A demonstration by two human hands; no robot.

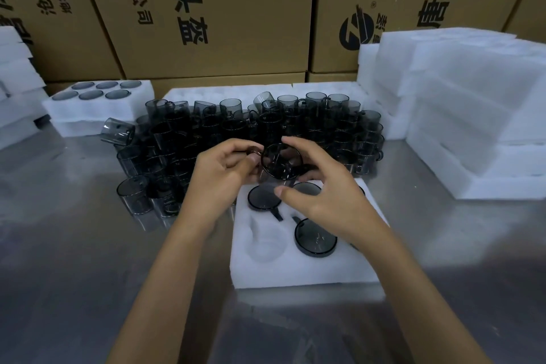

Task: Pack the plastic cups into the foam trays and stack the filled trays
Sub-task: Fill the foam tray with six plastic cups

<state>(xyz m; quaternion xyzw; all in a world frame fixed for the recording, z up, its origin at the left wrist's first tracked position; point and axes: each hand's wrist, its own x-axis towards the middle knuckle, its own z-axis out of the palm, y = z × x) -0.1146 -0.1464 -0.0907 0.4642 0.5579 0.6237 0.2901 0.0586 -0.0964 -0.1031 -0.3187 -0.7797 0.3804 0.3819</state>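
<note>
Far left: stacked white foam blocks [14,74] at the frame edge. Beside them, a filled foam tray [97,111] holding six smoky cups sits on another tray on the steel worktop [59,260]. Centre: a dense cluster of loose smoky plastic cups [266,124], most upright, a few tipped, with one [117,131] lying on its side at the cluster's left edge. In front of it, the left hand [220,174] and right hand [319,189] together hold one cup [280,161], its mouth facing the camera; left fingers curl at its left side, right fingers reach over its rim. Below the hands lies the foam tray being packed [295,269]; cups [315,241] occupy several pockets, while the near-left pocket [266,245] shows bare foam. Right: stacks of foam trays [472,103]. Background: printed cardboard boxes [206,9]
</note>
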